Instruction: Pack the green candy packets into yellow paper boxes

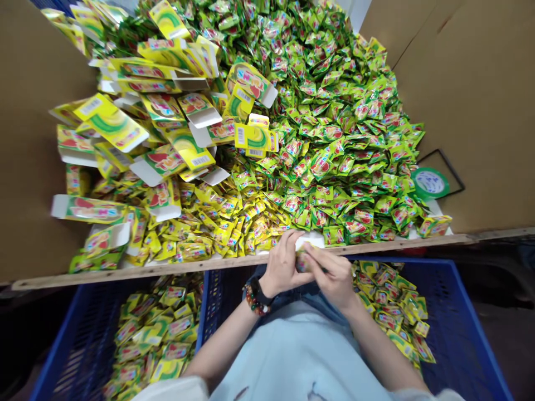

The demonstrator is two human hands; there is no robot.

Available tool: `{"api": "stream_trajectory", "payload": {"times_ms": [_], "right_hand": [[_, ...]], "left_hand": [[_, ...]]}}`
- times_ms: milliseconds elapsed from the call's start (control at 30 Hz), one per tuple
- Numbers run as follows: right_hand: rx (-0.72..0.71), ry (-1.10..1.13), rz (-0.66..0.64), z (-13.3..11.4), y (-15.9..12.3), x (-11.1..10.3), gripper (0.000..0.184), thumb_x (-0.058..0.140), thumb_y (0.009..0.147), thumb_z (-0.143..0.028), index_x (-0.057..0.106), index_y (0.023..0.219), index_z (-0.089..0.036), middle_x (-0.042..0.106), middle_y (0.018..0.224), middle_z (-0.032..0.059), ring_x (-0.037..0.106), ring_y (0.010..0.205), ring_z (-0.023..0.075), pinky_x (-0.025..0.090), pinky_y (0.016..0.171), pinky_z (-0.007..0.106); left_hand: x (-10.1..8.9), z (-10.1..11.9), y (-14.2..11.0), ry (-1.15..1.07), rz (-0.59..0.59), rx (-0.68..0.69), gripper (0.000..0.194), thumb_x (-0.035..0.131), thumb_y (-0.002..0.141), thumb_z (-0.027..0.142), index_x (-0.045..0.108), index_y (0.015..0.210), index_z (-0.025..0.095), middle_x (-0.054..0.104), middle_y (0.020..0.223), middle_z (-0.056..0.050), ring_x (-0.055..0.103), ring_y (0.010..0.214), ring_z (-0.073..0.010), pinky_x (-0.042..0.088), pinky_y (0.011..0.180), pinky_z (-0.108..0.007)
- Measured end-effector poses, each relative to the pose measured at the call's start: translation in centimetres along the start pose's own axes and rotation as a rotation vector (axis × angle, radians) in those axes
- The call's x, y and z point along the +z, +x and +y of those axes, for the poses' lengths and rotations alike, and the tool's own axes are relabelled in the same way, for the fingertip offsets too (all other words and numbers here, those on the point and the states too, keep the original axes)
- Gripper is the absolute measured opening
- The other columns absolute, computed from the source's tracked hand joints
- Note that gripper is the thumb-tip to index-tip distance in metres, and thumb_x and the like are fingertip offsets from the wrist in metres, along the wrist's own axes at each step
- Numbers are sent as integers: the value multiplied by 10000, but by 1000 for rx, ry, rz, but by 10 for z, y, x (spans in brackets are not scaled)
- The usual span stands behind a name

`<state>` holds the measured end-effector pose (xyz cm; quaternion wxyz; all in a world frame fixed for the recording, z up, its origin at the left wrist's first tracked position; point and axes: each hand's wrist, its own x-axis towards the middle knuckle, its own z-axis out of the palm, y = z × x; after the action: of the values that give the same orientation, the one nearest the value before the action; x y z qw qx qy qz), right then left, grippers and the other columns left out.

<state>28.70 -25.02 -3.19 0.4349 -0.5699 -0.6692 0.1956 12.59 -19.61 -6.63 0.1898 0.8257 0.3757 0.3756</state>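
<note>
My left hand (pixel 284 263) and my right hand (pixel 332 272) meet at the table's front edge, both closed around a small yellow-green carton (pixel 310 240) whose white flap sticks up between the fingers. The left wrist wears a beaded bracelet (pixel 253 301) and a dark band. Just beyond the hands lies a huge heap of green and yellow sachets (pixel 334 139). Flat, unfolded cartons (pixel 167 128) are piled on the left part of the table.
A blue crate (pixel 67 356) at lower left and another blue crate (pixel 463 328) at lower right hold filled packs. Brown cardboard walls (pixel 480 100) enclose the table. A green roll of tape (pixel 429 182) lies at the right. A wooden strip (pixel 167 269) edges the table.
</note>
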Motion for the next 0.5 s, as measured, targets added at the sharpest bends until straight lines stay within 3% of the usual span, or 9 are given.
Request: {"api": "stream_trajectory", "payload": {"times_ms": [33,100,200,300,367,433,500], "right_hand": [[65,-127,-26,2,-6,-17,313,519,925,-231,716,1168,-234,771,1049,80,753,898,223,602,814,344],[221,-465,-92,9,-15,-47,266,542,908,-244,761,1058,-230,783,959,105,751,806,247,597,731,365],[208,-654,-207,19,-11,-56,224,563,895,-256,775,954,-217,768,973,122,721,871,273,577,743,386],[7,-521,-227,24,19,-17,326,473,925,-164,710,1142,-219,728,1091,105,650,1028,247,534,881,375],[-66,-528,-176,26,46,18,379,483,921,-169,632,1269,-195,680,1200,124,581,1122,275,474,972,431],[-91,-556,-128,29,70,47,431,524,918,-227,564,1340,-151,629,1296,156,533,1168,307,399,1033,498],[-69,-546,-115,34,90,64,463,554,906,-249,545,1348,-113,619,1305,191,540,1138,323,381,1016,518]], "left_hand": [[-11,-3,4,53,-10,-18,619,541,855,568,469,1296,139,579,1181,-161,579,1097,-282,530,879,-426],[-32,-15,14,235,41,-143,486,581,862,521,582,1202,173,615,1136,-128,573,1045,-268,500,884,-416],[-53,-41,33,538,82,-347,213,564,901,327,692,1019,204,659,1034,-104,547,970,-270,468,760,-375],[-57,-62,50,685,-25,-372,145,589,853,239,722,895,199,670,1022,-115,517,981,-304,429,661,-361],[-57,-67,57,688,-43,-343,144,582,842,218,717,799,191,681,981,-117,521,966,-300,424,664,-362],[-57,-65,57,626,17,-316,171,563,852,217,703,757,189,696,931,-103,547,937,-274,432,697,-351],[-58,-60,53,510,153,-337,162,553,856,229,692,785,184,702,864,-77,580,849,-226,431,700,-319]]}}
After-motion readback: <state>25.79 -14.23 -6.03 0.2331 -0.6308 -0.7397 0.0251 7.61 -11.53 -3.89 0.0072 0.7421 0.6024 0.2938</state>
